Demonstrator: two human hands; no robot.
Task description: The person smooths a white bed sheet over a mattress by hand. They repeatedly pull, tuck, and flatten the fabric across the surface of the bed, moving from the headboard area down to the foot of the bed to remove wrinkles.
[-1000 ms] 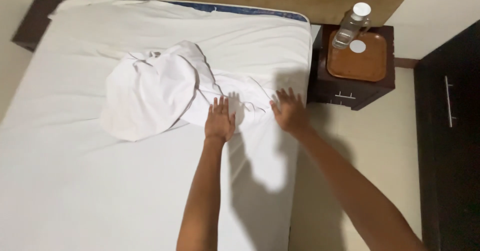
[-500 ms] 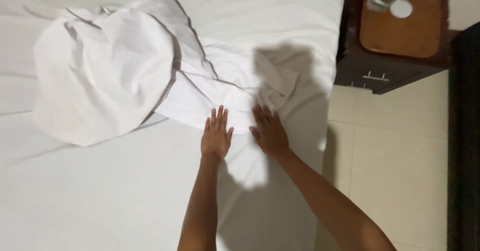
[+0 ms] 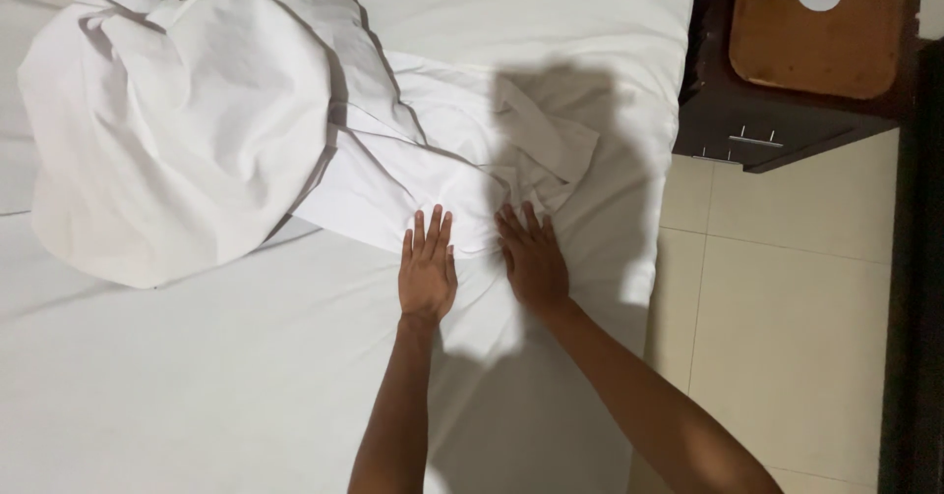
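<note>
- Left hand (image 3: 427,270) and right hand (image 3: 532,258) are laid flat, fingers spread, side by side on the near edge of a crumpled white sheet (image 3: 295,130); nothing is gripped.
- Sheet is heaped on the made bed (image 3: 147,396), its bulk bunched to the left and a flatter tail reaching toward the wooden nightstand (image 3: 787,71).
- Cloth is judged light, soft and limp; hold is best taken by pinching an edge or corner.
</note>
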